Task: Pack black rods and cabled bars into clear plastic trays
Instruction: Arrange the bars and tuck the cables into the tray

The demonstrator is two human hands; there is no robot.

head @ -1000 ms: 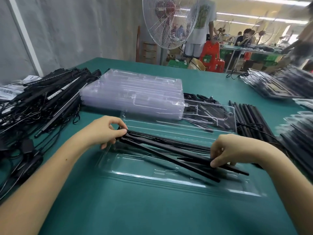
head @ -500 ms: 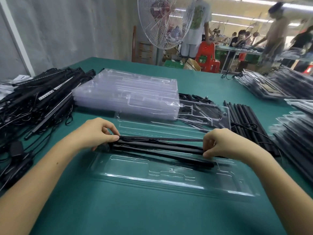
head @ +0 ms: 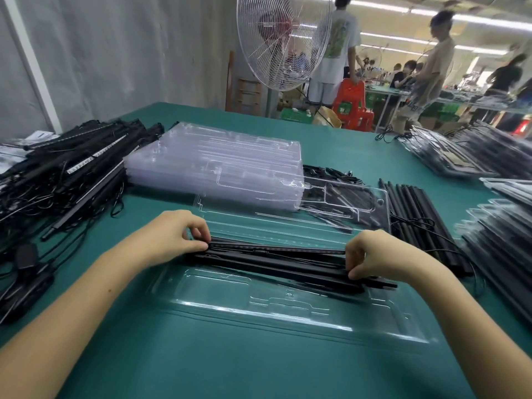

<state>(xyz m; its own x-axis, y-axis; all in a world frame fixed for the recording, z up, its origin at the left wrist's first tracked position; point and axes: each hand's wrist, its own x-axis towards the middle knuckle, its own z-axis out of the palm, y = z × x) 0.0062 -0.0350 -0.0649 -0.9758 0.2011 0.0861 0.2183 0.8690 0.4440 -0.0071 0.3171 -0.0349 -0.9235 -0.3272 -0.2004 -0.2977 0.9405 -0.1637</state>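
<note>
Far left of the green counter (head: pixel 230 370): a tangled pile of cabled bars (head: pixel 66 180), black, with loose wires spilling toward the near edge. A few bars show a pale strip along one face.

Left hand (head: pixel 169 237): fingers curled, thumb and fingertips pinching the left end of a bundle of black rods (head: pixel 273 260).

Behind the left hand: a stack of empty clear trays (head: pixel 213 168), nested flat. One single clear sheet-tray (head: pixel 331 203) lies half under the stack's near right corner and covers some black parts.

Centre: the bundle runs roughly left to right, resting along the far side of an open clear tray (head: pixel 288 306) that sits flat on the counter just in front of the person. The tray's near moulded compartments hold nothing. The rods are not lined up; some cross at slight angles, and one pokes out to the right past the others.

Right hand (head: pixel 374 254): fingers curled down over the right end of the bundle, gripping it against the tray.

Right of that hand: a row of loose black rods (head: pixel 417 214) lying side by side, a thin cable across them.

Far right: blurred stacks of packed trays (head: pixel 503 246), more at the far corner (head: pixel 460 151).

Background: a large wire-guard fan (head: pixel 283 38), red plastic stools (head: pixel 352 102), several people standing or seated at other benches.
</note>
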